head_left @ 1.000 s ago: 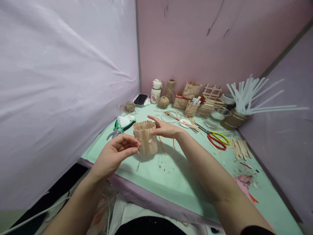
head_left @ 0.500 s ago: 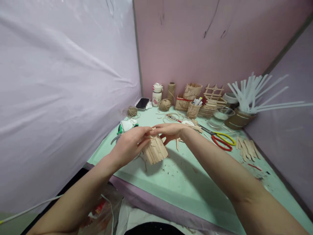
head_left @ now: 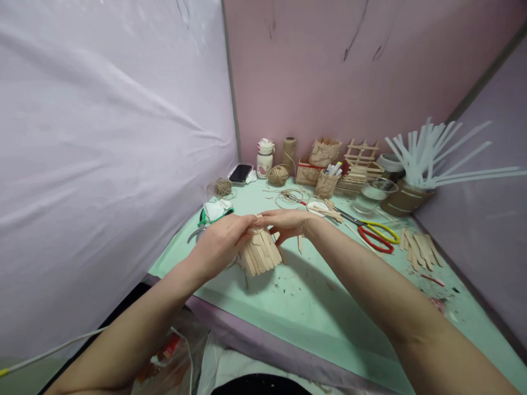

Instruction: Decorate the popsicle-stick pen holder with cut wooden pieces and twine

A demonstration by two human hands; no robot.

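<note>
A small piece made of pale wooden sticks laid side by side is held between both hands over the green table, its wide end towards me. My left hand grips its left and upper edge, thumb and fingers closed on it. From the far right side, my right hand holds its top with the fingertips, which meet those of the left. The fingers partly cover the narrow far end. Some twine hangs at the piece's lower left.
Red-and-yellow scissors and loose sticks lie to the right. Pliers sit left of my hands. Behind stand a bottle, twine balls, stick-built containers, a glass bowl and a pot of white strips.
The view has shifted slightly. Both hands keep hold of the stick piece, which has barely moved.
</note>
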